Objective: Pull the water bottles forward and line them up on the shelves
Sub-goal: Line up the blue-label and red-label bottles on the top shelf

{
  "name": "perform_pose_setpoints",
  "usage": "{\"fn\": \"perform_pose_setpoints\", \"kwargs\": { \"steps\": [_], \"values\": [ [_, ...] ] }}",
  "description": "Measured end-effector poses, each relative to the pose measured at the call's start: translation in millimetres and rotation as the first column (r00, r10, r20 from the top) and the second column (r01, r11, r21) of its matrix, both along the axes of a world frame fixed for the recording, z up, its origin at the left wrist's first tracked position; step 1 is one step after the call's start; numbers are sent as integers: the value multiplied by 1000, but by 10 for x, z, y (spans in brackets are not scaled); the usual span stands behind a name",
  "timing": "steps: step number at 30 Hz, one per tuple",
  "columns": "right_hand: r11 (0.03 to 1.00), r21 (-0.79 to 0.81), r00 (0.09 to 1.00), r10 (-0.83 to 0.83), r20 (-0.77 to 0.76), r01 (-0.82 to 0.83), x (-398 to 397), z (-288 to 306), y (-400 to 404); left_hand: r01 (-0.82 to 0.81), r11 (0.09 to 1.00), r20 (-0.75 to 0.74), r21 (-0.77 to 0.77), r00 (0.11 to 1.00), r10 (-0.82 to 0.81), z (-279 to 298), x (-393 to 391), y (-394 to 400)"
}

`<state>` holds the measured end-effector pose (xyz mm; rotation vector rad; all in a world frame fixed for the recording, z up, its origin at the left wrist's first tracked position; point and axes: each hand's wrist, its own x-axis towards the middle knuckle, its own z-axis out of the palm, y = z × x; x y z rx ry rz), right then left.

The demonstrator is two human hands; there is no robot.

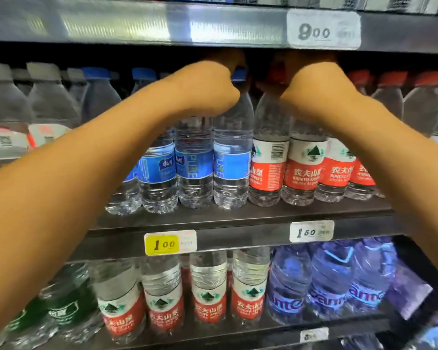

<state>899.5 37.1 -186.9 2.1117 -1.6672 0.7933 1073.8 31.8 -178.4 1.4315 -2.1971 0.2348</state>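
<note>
1. Water bottles on the middle shelf [238, 215] — four blue-labelled bottles [195, 160] left, four red-labelled bottles [302, 170] right.
2. Left hand [213, 84] and right hand [306, 82] reach over bottle tops — fingers hidden, grip cannot be told.

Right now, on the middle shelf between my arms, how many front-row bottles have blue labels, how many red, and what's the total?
Blue-label bottles: 4
Red-label bottles: 4
Total: 8, counting those whose labels show in the front row between the arms; more bottles stand behind and to the sides, too blurred or hidden to count.
</note>
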Motion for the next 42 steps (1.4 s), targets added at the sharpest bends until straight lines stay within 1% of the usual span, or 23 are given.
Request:
{"fn": "perform_pose_setpoints", "kwargs": {
  "steps": [2, 4, 7, 10, 11, 13, 16, 19, 23, 26, 31, 36, 38, 42],
  "values": [
    [998, -8, 997, 61, 37, -60, -4, 32, 23, 46, 999, -54, -15, 997, -47, -29, 0, -44],
    [996, -11, 995, 91, 39, -91, 0, 65, 69, 57, 997, -103, -49, 993, -62, -50, -20, -73],
    [996, 41, 997, 73, 32, -74, -11, 94, 94, 4, 995, -101, -95, 995, -13, -86, -68, -107],
    [993, 120, 1000, 7, 17, -9, -32, 115, 114, -32, 992, -85, -123, 996, 21, -124, -107, -120],
    [992, 124, 1000, 1, 1, -1, -39, 118, 116, -43, 990, -83, -135, 996, 32, -122, -114, -111],
    [996, 87, 1000, 25, -19, -23, -40, 116, 136, -65, 991, -93, -116, 994, 55, -101, -95, -83],
    [992, 48, 993, 115, 23, -116, -36, 110, 116, -80, 995, -75, -54, 994, 76, -52, -26, -36],
    [992, 78, 995, 98, -26, -96, -64, 118, 56, -57, 997, -86, -46, 995, 53, -17, -7, -13],
    [998, 46, 990, 39, -133, -33, -97, 119, 20, -69, 994, -46, -81, 997, 66, -26, -76, -3],
    [997, 56, 992, 56, -113, -49, -110, 142, 44, -88, 990, -64, -110, 995, 82, -50, -121, 17],
    [996, 66, 990, 68, -120, -60, -136, 147, 52, -150, 982, -54, -113, 988, 145, -62, -151, 26],
    [993, 74, 993, 95, -72, -90, -155, 136, 57, -136, 979, -77, -154, 989, 125, -84, -182, 54],
    [992, 74, 993, 104, -51, -100, -157, 126, 49, -123, 982, -93, -146, 990, 110, -95, -179, 53],
    [993, 66, 994, 103, -45, -99, -152, 111, 31, -107, 981, -126, -162, 988, 88, -104, -187, 53]
  ]
}}
